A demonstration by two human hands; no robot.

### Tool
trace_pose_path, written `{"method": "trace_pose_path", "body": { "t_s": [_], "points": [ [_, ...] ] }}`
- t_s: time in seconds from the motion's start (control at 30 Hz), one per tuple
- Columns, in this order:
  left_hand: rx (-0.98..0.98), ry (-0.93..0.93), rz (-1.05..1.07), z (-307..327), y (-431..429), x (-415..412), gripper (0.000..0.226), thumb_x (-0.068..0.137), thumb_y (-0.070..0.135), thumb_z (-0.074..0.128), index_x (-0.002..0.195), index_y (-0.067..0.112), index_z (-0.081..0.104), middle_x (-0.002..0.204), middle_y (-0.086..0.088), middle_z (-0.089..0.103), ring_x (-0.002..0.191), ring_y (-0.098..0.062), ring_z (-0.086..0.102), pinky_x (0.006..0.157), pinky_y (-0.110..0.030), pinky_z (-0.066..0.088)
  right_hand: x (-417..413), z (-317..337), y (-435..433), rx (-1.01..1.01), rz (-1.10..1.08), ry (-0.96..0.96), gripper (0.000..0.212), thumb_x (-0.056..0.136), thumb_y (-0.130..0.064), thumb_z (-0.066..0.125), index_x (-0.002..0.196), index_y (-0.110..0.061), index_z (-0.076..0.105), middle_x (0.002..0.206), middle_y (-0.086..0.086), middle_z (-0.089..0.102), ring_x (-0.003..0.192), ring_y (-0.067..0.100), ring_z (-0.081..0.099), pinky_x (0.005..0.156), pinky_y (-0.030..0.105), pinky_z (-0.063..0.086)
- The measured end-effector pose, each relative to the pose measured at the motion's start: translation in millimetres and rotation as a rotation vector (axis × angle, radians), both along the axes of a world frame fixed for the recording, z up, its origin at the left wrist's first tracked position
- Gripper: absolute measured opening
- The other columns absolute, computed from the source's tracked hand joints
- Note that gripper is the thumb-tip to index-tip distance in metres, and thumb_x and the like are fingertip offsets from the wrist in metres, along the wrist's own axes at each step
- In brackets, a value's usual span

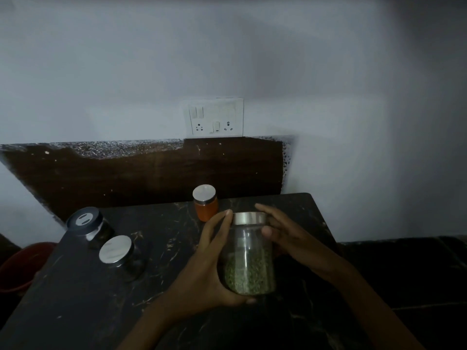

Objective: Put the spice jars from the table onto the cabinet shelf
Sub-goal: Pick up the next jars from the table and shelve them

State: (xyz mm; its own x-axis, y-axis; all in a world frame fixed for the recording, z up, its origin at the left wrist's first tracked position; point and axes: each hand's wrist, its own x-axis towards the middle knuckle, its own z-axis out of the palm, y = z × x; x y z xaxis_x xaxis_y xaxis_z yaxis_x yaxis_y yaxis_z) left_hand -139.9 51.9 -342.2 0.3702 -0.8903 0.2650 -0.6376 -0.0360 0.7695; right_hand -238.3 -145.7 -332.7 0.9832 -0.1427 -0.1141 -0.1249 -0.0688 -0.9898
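Note:
A tall clear jar of green herbs (249, 263) with a steel lid is held between both hands above the dark marble table (83, 306). My left hand (209, 263) cups its left side and base. My right hand (285, 233) wraps its right side near the lid. Behind it stands a small orange spice jar (205, 205) with a silver lid. At the left sit a dark jar with a silver lid (121, 257) and a dark jar with a black slotted lid (88, 226). No cabinet shelf is in view.
A brown panel (151, 170) lines the wall behind the table, under a white switch and socket plate (214, 117). A red bucket (22, 263) stands on the floor at the left. The table's right edge drops to dark floor tiles (404, 269).

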Motion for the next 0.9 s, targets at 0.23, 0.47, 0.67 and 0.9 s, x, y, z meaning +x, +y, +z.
{"method": "trace_pose_path", "body": {
  "t_s": [0.23,0.47,0.67,0.9],
  "points": [
    [-0.001,0.114,0.056,-6.3,26.8,-2.9,0.135,0.052,0.038,0.091,0.148,0.033,-0.003,0.15,0.021,0.001,0.136,0.005,0.022,0.098,-0.011,0.04,-31.5,-1.5,22.1,-0.217,0.212,0.037,0.12,0.051,-0.049,0.086,0.129,-0.071,-0.003,0.148,-0.025,0.018,0.125,0.005,0.045,0.095,0.029,0.044],
    [0.01,0.109,0.038,-5.6,31.3,-6.1,0.131,0.054,0.041,0.089,0.145,0.044,-0.006,0.15,0.025,-0.002,0.14,0.0,0.019,0.104,-0.017,0.039,-28.2,4.0,36.9,-0.523,0.231,-0.022,0.136,0.054,-0.036,0.088,0.13,-0.063,-0.022,0.141,-0.042,-0.022,0.139,-0.002,0.001,0.106,0.022,0.021],
    [0.028,0.105,0.021,-5.2,30.8,-5.8,0.128,0.056,0.048,0.085,0.141,0.054,-0.01,0.151,0.031,-0.011,0.142,0.004,0.004,0.105,-0.006,0.027,-24.5,5.6,36.4,-0.554,0.176,-0.031,0.13,0.053,-0.041,0.088,0.132,-0.064,-0.011,0.139,-0.045,-0.008,0.128,-0.02,0.01,0.094,0.004,0.023],
    [0.077,-0.009,-0.01,3.3,26.9,-5.7,0.13,0.057,0.056,0.082,0.144,0.048,-0.014,0.152,0.025,-0.022,0.145,-0.006,-0.008,0.112,-0.046,0.032,-22.2,4.8,34.4,-0.604,0.174,-0.013,0.128,0.054,-0.044,0.087,0.132,-0.063,-0.012,0.142,-0.039,-0.006,0.121,-0.029,0.004,0.094,0.006,0.021]
  ]
}}
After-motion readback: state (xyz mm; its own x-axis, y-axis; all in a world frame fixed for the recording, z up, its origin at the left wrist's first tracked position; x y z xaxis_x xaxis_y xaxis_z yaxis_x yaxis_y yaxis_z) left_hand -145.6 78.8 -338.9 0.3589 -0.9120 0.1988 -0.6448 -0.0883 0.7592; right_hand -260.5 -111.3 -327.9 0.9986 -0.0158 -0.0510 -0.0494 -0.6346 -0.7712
